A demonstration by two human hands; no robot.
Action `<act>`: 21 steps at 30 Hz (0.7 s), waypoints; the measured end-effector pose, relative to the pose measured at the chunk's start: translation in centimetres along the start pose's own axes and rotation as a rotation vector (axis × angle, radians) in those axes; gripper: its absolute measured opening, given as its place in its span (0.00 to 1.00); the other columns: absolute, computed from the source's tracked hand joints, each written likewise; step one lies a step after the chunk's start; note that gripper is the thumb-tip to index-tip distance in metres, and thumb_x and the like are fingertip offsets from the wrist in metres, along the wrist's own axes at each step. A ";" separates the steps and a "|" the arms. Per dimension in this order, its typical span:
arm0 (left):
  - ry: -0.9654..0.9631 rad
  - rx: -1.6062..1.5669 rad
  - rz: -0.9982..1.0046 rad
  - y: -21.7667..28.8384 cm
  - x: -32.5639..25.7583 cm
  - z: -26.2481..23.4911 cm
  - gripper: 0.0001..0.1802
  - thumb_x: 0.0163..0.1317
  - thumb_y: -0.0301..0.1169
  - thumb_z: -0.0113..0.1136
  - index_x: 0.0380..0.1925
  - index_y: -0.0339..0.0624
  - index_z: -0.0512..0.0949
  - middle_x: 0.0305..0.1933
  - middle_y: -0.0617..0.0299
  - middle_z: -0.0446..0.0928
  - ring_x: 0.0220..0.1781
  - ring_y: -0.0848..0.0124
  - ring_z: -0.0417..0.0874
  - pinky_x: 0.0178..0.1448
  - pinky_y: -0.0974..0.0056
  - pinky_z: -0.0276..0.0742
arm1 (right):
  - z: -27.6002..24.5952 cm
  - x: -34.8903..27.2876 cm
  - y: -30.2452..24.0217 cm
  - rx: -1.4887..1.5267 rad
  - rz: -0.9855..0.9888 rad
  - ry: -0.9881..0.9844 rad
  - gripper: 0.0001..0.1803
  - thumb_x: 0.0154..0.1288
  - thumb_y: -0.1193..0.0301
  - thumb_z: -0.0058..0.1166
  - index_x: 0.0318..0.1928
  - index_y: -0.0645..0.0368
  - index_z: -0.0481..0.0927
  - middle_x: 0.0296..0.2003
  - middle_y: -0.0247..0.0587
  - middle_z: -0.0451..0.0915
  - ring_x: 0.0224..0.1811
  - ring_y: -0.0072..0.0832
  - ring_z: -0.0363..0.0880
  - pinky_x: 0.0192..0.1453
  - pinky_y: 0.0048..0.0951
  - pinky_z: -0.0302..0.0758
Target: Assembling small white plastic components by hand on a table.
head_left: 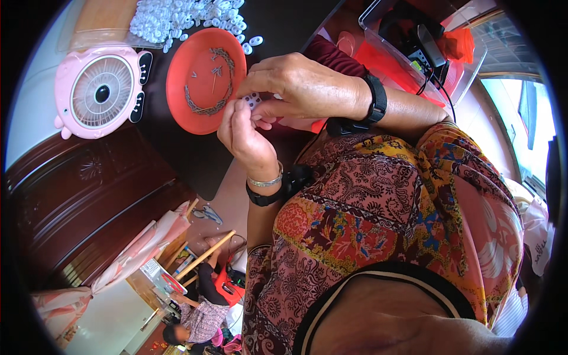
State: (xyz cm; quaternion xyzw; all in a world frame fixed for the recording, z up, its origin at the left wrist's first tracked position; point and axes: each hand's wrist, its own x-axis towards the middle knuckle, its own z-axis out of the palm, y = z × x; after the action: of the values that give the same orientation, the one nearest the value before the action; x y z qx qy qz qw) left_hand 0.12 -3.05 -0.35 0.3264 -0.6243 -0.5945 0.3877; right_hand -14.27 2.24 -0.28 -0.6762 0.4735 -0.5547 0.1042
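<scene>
My left hand (247,135), with a silver bangle and a black strap at its wrist, is closed with fingertips on a small white piece (252,100) dotted with dark spots. Bent over the same piece, my right hand (302,86) pinches it from the other side; its wrist carries a black band. Fingers cover much of the piece. Just left of my hands, on the dark table (177,160), stands an orange-red bowl (176,83). Small grey metal pins (222,56) lie in a curved row inside it, with a few loose in the middle.
White oval plastic pieces with holes (177,21) are heaped at the far table edge. A pink fan (102,92) stands left of the bowl. A clear bin (378,29) holding black devices and cables is at the upper right. Another person (201,316) is at the lower left.
</scene>
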 end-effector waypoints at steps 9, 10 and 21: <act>0.028 -0.054 0.017 0.0 -0.4 0.3 0.13 0.66 0.33 0.43 0.28 0.36 0.71 0.20 0.61 0.71 0.18 0.74 0.69 0.22 0.72 0.62 | -0.3 0.0 -0.5 0.079 0.012 -0.045 0.13 0.50 0.74 0.63 0.39 0.61 0.79 0.31 0.45 0.81 0.34 0.42 0.81 0.37 0.35 0.78; 0.035 -0.061 0.020 -0.1 -0.5 0.3 0.13 0.66 0.33 0.43 0.28 0.36 0.71 0.20 0.61 0.71 0.18 0.74 0.69 0.22 0.72 0.62 | -0.3 -0.1 -0.3 0.065 -0.020 -0.042 0.15 0.49 0.75 0.64 0.40 0.61 0.78 0.29 0.43 0.79 0.33 0.42 0.80 0.36 0.36 0.77; 0.102 -0.175 0.142 0.6 -1.0 1.3 0.15 0.67 0.32 0.46 0.25 0.33 0.71 0.20 0.63 0.72 0.19 0.79 0.67 0.24 0.74 0.60 | -1.5 1.6 -1.4 -0.147 -0.144 -0.168 0.15 0.51 0.74 0.63 0.40 0.62 0.78 0.29 0.44 0.78 0.31 0.41 0.80 0.34 0.36 0.77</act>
State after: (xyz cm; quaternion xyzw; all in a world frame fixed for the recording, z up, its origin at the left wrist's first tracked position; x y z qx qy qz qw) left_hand -0.46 -1.51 0.17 0.2759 -0.5710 -0.6003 0.4872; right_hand -14.95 2.37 2.23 -0.7583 0.4526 -0.4662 0.0534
